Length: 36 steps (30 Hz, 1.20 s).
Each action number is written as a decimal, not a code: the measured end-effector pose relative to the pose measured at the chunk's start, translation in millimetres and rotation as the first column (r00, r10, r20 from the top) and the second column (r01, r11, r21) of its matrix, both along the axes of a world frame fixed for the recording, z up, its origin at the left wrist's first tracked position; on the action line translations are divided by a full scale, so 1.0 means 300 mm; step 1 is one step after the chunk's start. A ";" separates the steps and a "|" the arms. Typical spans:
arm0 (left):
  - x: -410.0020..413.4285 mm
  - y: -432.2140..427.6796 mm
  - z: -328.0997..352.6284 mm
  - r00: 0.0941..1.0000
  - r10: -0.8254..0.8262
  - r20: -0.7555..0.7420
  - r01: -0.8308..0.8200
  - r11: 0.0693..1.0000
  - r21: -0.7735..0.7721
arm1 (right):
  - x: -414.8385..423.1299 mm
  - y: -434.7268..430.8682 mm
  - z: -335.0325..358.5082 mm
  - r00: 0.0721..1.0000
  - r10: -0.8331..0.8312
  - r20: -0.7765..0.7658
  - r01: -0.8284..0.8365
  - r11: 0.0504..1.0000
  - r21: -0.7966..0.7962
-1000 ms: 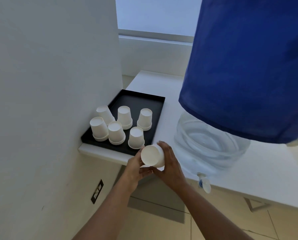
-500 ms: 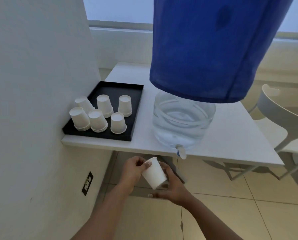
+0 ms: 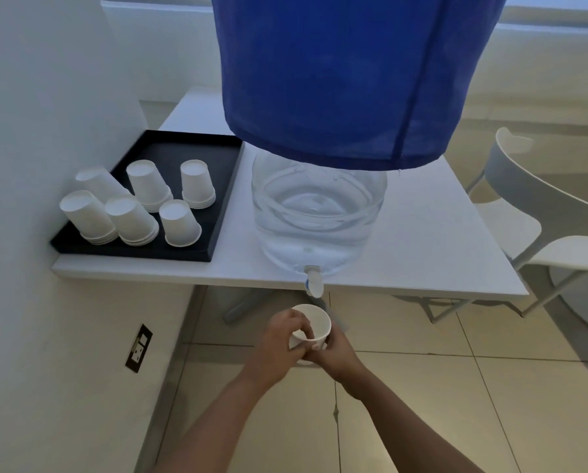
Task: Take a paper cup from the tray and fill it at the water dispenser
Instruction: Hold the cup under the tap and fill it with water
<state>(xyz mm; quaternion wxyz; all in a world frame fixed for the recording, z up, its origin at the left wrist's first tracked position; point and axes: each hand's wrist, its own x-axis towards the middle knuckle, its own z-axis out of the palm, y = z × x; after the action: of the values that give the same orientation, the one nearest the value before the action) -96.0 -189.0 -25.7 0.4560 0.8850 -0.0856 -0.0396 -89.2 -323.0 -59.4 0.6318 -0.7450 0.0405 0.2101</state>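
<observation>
Head camera, looking down: no brand, label or writing can be read on anything in view. A person holds a white paper cup [image 3: 311,325] with both hands over the tiled floor, below and just in front of the table edge. The cup stands roughly upright, its open mouth facing up and its long axis close to vertical, and looks empty. The left hand [image 3: 278,349] wraps its side, thumb at the rim; the right hand [image 3: 337,353] cups it from the other side, so both hands are closed on the cup. The white tap [image 3: 313,280] of the water dispenser [image 3: 319,213], a clear jug under a blue cloth cover [image 3: 347,73], juts over the edge of the white table [image 3: 422,240] just above the cup. To the left, a black tray [image 3: 224,199] carries upside-down stacks of paper cups [image 3: 132,206]. A white chair [image 3: 538,227] stands at right.
</observation>
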 end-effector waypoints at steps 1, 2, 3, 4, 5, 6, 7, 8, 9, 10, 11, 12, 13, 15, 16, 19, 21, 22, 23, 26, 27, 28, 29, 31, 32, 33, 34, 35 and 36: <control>0.002 -0.003 0.002 1.000 0.016 0.008 -0.016 1.000 -0.012 | 0.009 -0.006 -0.007 1.000 -0.013 0.002 0.013 1.000 -0.011; 0.006 -0.005 0.001 0.999 0.039 0.025 -0.039 0.999 -0.025 | 0.018 -0.011 -0.017 1.000 -0.025 0.005 0.025 0.999 -0.027; 0.012 -0.003 0.000 0.996 0.078 0.052 -0.076 0.997 -0.028 | 0.028 -0.013 -0.023 0.999 -0.036 0.010 0.036 0.998 -0.058; 0.021 0.000 -0.003 0.989 0.125 0.084 -0.124 0.992 -0.021 | 0.039 -0.013 -0.030 0.999 -0.047 0.018 0.049 0.994 -0.095; 0.031 0.004 -0.001 0.979 0.168 0.118 -0.168 0.986 -0.009 | 0.048 -0.011 -0.033 0.998 -0.057 0.029 0.061 0.989 -0.135; 0.044 0.003 0.001 0.967 0.200 0.159 -0.202 0.979 -0.004 | 0.059 -0.011 -0.039 0.997 -0.064 0.043 0.070 0.984 -0.163; 0.058 0.002 0.004 0.957 0.215 0.195 -0.218 0.976 -0.004 | 0.069 -0.009 -0.045 0.996 -0.070 0.056 0.079 0.981 -0.176; 0.072 -0.002 0.009 0.953 0.209 0.220 -0.215 0.977 0.004 | 0.078 -0.008 -0.048 0.995 -0.079 0.065 0.089 0.981 -0.175; 0.086 -0.006 0.010 0.955 0.181 0.235 -0.191 0.981 0.023 | 0.085 -0.006 -0.050 0.993 -0.090 0.072 0.102 0.981 -0.167; 0.098 -0.009 0.016 0.960 0.129 0.250 -0.147 0.988 0.055 | 0.091 -0.002 -0.046 0.991 -0.104 0.081 0.115 0.981 -0.153; 0.111 -0.011 0.021 0.962 0.067 0.266 -0.094 0.991 0.091 | 0.098 0.000 -0.041 0.989 -0.116 0.088 0.127 0.982 -0.139; 0.123 -0.015 0.026 0.959 0.011 0.282 -0.048 0.991 0.123 | 0.103 0.002 -0.038 0.988 -0.126 0.092 0.137 0.982 -0.128; 0.135 -0.017 0.032 0.956 -0.034 0.291 -0.010 0.989 0.151 | 0.109 0.004 -0.033 0.986 -0.135 0.096 0.146 0.982 -0.119; 0.156 -0.019 0.040 0.954 -0.101 0.281 0.044 0.978 0.203 | 0.118 0.005 -0.027 0.985 -0.147 0.093 0.157 0.981 -0.111; 0.164 -0.020 0.044 0.952 -0.128 0.278 0.060 0.969 0.238 | 0.120 0.006 -0.024 0.985 -0.145 0.090 0.155 0.982 -0.110; 0.177 -0.022 0.048 0.933 -0.186 0.309 0.075 0.938 0.340 | 0.124 0.006 -0.017 0.986 -0.151 0.072 0.158 0.982 -0.102; 0.175 -0.028 0.044 0.921 -0.202 0.334 0.063 0.921 0.383 | 0.128 0.006 -0.011 0.985 -0.166 0.054 0.170 0.982 -0.082; 0.173 -0.032 0.041 0.917 -0.200 0.344 0.053 0.918 0.392 | 0.129 0.006 -0.009 0.983 -0.173 0.052 0.177 0.982 -0.072; 0.172 -0.036 0.040 0.914 -0.194 0.355 0.044 0.921 0.388 | 0.132 0.006 -0.008 0.983 -0.177 0.056 0.181 0.981 -0.067; 0.174 -0.041 0.039 0.924 -0.174 0.340 0.053 0.940 0.337 | 0.135 0.006 -0.005 0.980 -0.183 0.073 0.188 0.980 -0.069; 0.175 -0.040 0.041 0.930 -0.167 0.327 0.057 0.945 0.321 | 0.136 0.005 -0.005 0.980 -0.186 0.071 0.191 0.980 -0.064; 0.176 -0.038 0.044 0.937 -0.157 0.312 0.058 0.951 0.304 | 0.138 0.005 -0.004 0.980 -0.189 0.070 0.193 0.980 -0.057; 0.177 -0.037 0.048 0.944 -0.148 0.296 0.060 0.957 0.285 | 0.138 0.005 -0.005 0.979 -0.192 0.068 0.195 0.979 -0.052; 0.181 -0.038 0.057 0.955 -0.124 0.271 0.059 0.970 0.237 | 0.139 0.004 -0.005 0.978 -0.197 0.065 0.199 0.979 -0.040; 0.184 -0.041 0.063 0.959 -0.106 0.262 0.051 0.977 0.208 | 0.138 0.004 -0.006 0.978 -0.197 0.064 0.200 0.979 -0.036; 0.187 -0.044 0.069 0.965 -0.085 0.247 0.042 0.983 0.176 | 0.138 0.004 -0.007 0.979 -0.195 0.062 0.198 0.980 -0.033; 0.190 -0.045 0.076 0.972 -0.070 0.223 0.037 0.988 0.148 | 0.137 0.004 -0.007 0.979 -0.193 0.061 0.195 0.980 -0.032; 0.195 -0.046 0.081 0.979 -0.062 0.196 0.038 0.992 0.123 | 0.137 0.004 -0.009 0.980 -0.192 0.059 0.194 0.980 -0.032; 0.199 -0.046 0.086 0.983 -0.058 0.173 0.040 0.994 0.105 | 0.137 0.004 -0.011 0.980 -0.193 0.057 0.195 0.980 -0.034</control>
<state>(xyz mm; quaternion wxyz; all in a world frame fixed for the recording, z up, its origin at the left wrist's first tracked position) -36.3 -202.8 0.0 0.4001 0.9046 -0.1451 0.0234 -48.1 -321.8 -62.8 0.6353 -0.7552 0.1003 0.1267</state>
